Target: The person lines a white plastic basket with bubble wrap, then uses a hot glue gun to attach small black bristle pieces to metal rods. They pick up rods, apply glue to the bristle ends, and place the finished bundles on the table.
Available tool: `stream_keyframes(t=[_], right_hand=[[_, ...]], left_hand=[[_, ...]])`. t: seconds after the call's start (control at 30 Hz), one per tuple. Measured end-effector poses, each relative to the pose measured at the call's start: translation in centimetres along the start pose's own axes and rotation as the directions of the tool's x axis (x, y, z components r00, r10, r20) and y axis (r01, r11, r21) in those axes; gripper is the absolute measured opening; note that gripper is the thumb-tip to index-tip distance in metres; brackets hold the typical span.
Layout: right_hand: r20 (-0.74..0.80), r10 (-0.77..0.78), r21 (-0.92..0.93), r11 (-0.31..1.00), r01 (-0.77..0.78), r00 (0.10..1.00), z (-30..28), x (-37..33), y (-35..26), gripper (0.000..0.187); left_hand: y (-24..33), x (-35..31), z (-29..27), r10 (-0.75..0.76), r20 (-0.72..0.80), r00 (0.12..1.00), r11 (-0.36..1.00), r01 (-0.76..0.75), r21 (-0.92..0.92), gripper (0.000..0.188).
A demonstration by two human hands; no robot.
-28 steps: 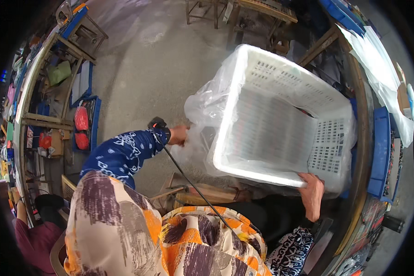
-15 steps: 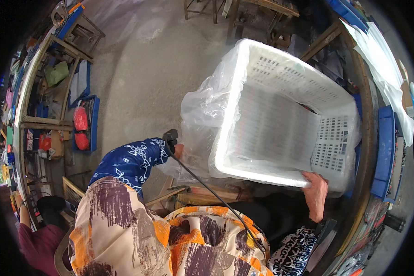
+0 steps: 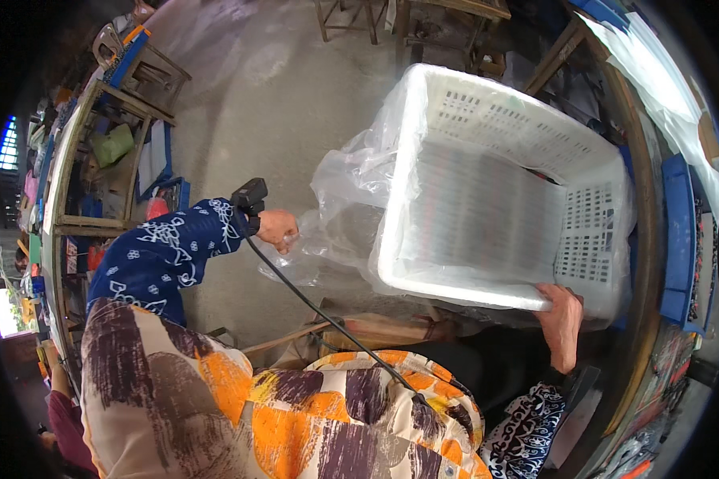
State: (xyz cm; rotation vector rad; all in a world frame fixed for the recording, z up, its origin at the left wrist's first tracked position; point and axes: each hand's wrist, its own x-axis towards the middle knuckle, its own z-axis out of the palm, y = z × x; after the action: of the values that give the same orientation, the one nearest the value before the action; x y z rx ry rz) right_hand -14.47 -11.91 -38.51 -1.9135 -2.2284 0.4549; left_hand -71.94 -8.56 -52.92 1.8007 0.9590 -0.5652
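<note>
the crate [image 3: 495, 207] was white, its sides pierced in rows of small slots, and the bag [image 3: 343, 207] clear. the sleeve [image 3: 164, 247] was dark blue with white flowers, the cloth [image 3: 240, 407] blotched orange, purple and cream.

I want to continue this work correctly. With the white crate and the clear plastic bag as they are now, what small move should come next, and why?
Probably the left hand should pull the clear plastic bag a little further along the white crate. The bag wraps only one end and hangs bunched and loose there, while the right hand grips the crate's near rim and steadies it.
</note>
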Motion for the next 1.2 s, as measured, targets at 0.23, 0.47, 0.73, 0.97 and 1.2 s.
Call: stream_keyframes(t=[0.23,0.47,0.73,0.97,1.2], right_hand=[[-0.013,-0.041,-0.035,0.999,0.040,0.999,0.1,0.0,0.3,0.033],[0.012,-0.016,-0.017,1.000,0.016,1.000,0.2,-0.1,0.5,0.035],[-0.007,-0.078,-0.024,0.997,0.077,0.997,-0.1,-0.1,0.3,0.035],[0.030,-0.041,-0.053,0.998,0.043,0.999,-0.1,0.0,-0.3,0.037],[0.163,-0.044,-0.193,0.978,0.076,0.986,-2.7,-0.2,-5.3,0.047]], left_hand=[[3.9,-6.1,1.1,0.152,-0.403,0.903,0.963,-0.044,0.267,0.019],[10.0,-5.0,3.0,0.215,-0.664,0.716,0.976,-0.133,0.173,0.022],[11.4,-5.2,4.6,0.094,-0.591,0.801,0.996,-0.072,0.061,0.023],[7.2,-6.5,4.4,-0.085,-0.507,0.857,0.989,0.135,0.062,0.026],[9.8,-6.3,3.6,-0.055,-0.571,0.819,0.991,-0.026,-0.133,0.029]])
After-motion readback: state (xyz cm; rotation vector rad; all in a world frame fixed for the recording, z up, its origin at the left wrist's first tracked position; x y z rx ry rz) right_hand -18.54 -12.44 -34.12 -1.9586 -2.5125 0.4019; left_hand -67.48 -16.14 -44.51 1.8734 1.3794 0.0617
